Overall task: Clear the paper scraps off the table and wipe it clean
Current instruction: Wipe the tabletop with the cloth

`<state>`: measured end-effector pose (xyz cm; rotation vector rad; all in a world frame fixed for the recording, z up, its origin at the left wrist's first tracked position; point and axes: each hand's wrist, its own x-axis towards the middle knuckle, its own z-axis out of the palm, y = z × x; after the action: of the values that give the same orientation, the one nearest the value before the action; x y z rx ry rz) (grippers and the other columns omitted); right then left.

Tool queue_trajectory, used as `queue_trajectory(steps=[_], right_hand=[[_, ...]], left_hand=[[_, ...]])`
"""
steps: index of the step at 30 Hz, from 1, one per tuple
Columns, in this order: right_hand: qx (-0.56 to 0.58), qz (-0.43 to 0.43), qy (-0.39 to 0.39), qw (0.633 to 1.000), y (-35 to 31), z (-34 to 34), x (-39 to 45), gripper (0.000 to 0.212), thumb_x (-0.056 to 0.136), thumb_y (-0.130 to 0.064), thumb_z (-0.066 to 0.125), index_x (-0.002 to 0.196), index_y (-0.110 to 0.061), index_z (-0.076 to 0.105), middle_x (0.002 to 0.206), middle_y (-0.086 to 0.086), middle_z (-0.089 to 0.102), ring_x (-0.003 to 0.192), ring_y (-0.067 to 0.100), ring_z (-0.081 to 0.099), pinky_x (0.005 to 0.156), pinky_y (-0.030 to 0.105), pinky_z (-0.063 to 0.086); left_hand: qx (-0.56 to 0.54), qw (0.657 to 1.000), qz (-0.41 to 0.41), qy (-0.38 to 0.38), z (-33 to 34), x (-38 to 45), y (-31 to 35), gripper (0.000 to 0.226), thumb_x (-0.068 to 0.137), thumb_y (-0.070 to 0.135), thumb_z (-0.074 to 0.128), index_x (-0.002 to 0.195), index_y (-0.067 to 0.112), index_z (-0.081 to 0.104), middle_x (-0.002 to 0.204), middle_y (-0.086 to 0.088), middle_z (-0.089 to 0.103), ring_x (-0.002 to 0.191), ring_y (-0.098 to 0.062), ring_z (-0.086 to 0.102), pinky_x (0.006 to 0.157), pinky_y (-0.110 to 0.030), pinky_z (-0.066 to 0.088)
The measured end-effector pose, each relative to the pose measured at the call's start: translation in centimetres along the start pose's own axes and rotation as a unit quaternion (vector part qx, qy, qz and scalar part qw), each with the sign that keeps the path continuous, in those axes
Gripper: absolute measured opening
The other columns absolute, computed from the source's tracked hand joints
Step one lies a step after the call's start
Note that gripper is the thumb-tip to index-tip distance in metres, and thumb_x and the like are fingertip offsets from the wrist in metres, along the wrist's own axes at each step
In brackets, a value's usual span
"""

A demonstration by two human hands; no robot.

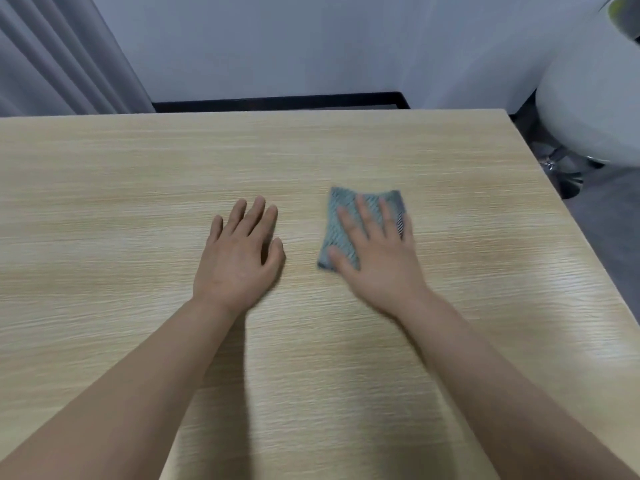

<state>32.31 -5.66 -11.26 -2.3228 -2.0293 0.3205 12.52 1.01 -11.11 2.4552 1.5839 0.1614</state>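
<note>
A folded grey-blue cloth (341,220) lies flat on the light wooden table (138,202), right of centre. My right hand (377,258) presses down on the cloth with straight, spread fingers and covers its near right part; the hand looks slightly blurred. My left hand (239,258) rests palm down on the bare wood a short way left of the cloth, fingers straight and together. No paper scraps show anywhere on the tabletop.
The table's right edge runs diagonally past a white rounded chair (588,109) with a chrome base. A grey curtain (59,57) hangs at the back left, and a pale wall with a black baseboard stands behind the far edge.
</note>
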Motion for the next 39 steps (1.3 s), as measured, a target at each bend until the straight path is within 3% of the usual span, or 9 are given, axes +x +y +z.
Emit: queue_trajectory(steps=[5,8,14,19,23,27,31,35,39], right_hand=[[-0.002,-0.169,-0.015,0.986,-2.4,0.6,-5.5,0.066,0.088,-0.070,0.009,0.147,-0.042,-0.003,0.158,-0.011,-0.010,0.144,0.016,-0.020,0.114,0.046,-0.015],[-0.027,-0.099,-0.001,0.995,1.2,-0.4,-1.4,0.068,0.086,-0.072,0.006,0.147,-0.044,-0.005,0.158,-0.013,-0.009,0.144,0.012,-0.016,0.115,0.040,-0.016],[-0.016,0.053,-0.006,0.998,4.1,-1.3,3.6,0.066,0.092,-0.065,0.013,0.150,-0.036,-0.001,0.159,-0.007,-0.010,0.145,0.020,-0.014,0.116,0.050,-0.008],[0.007,-0.072,0.000,0.997,-1.5,0.4,-4.1,0.068,0.089,-0.067,0.005,0.149,-0.037,-0.005,0.158,-0.008,-0.012,0.144,0.020,-0.019,0.115,0.050,-0.013],[-0.006,-0.180,0.003,0.984,-2.9,1.6,-8.3,0.062,0.093,-0.064,0.010,0.148,-0.038,0.009,0.158,-0.007,0.006,0.146,0.021,-0.002,0.114,0.049,-0.004],[-0.004,-0.083,0.001,0.997,0.9,0.2,-3.9,0.064,0.087,-0.070,0.005,0.146,-0.047,-0.001,0.158,-0.014,-0.006,0.144,0.010,-0.014,0.116,0.043,-0.011],[-0.003,0.036,-0.024,0.999,3.3,-1.0,-0.5,0.065,0.091,-0.068,0.012,0.148,-0.041,0.000,0.159,-0.010,-0.009,0.145,0.015,-0.015,0.116,0.045,-0.011],[-0.014,0.023,-0.032,0.999,0.9,-0.4,-3.7,0.066,0.092,-0.066,0.008,0.149,-0.036,-0.008,0.157,-0.007,-0.017,0.143,0.020,-0.021,0.115,0.048,-0.014],[-0.023,-0.091,-0.035,0.995,-2.5,1.0,-11.5,0.067,0.090,-0.065,0.002,0.149,-0.035,-0.003,0.159,-0.004,-0.012,0.144,0.021,-0.020,0.114,0.050,-0.012]], left_hand=[[0.000,1.000,0.005,0.006,-0.2,-0.1,0.1,0.064,0.089,0.047,0.016,0.149,0.026,0.020,0.158,0.007,0.012,0.146,-0.014,0.003,0.117,-0.038,0.001],[-0.006,1.000,0.002,0.006,-0.1,-0.1,0.1,0.063,0.090,0.046,0.017,0.149,0.027,0.020,0.158,0.007,0.012,0.146,-0.013,0.002,0.117,-0.037,0.000],[-0.003,1.000,0.003,0.004,0.0,-0.1,0.1,0.059,0.094,0.045,0.018,0.149,0.027,0.019,0.158,0.007,0.011,0.146,-0.013,0.001,0.118,-0.037,0.000],[-0.005,1.000,0.005,0.011,0.1,-0.1,-0.1,0.054,0.098,0.041,0.025,0.149,0.025,0.021,0.158,0.006,0.013,0.146,-0.015,0.003,0.118,-0.038,0.001],[-0.010,1.000,0.009,0.011,0.0,0.0,-0.1,0.056,0.096,0.043,0.023,0.149,0.025,0.022,0.158,0.006,0.014,0.146,-0.014,0.004,0.118,-0.038,0.001],[-0.016,1.000,-0.003,0.006,-0.2,-0.2,0.0,0.053,0.098,0.039,0.028,0.149,0.025,0.022,0.158,0.006,0.013,0.146,-0.014,0.002,0.118,-0.037,0.000],[-0.011,1.000,-0.008,-0.022,-0.5,-0.7,0.2,0.052,0.101,0.039,0.023,0.150,0.024,0.018,0.159,0.004,0.008,0.146,-0.015,-0.002,0.118,-0.038,-0.001],[-0.048,0.998,-0.029,-0.021,-0.4,-3.6,1.1,0.051,0.101,0.033,0.027,0.150,0.021,0.020,0.159,0.002,0.008,0.146,-0.015,-0.001,0.117,-0.038,-0.001],[-0.050,0.998,-0.031,-0.011,-0.1,-8.3,1.5,0.051,0.101,0.034,0.023,0.149,0.018,0.022,0.158,0.000,0.012,0.146,-0.016,0.002,0.116,-0.037,0.002]])
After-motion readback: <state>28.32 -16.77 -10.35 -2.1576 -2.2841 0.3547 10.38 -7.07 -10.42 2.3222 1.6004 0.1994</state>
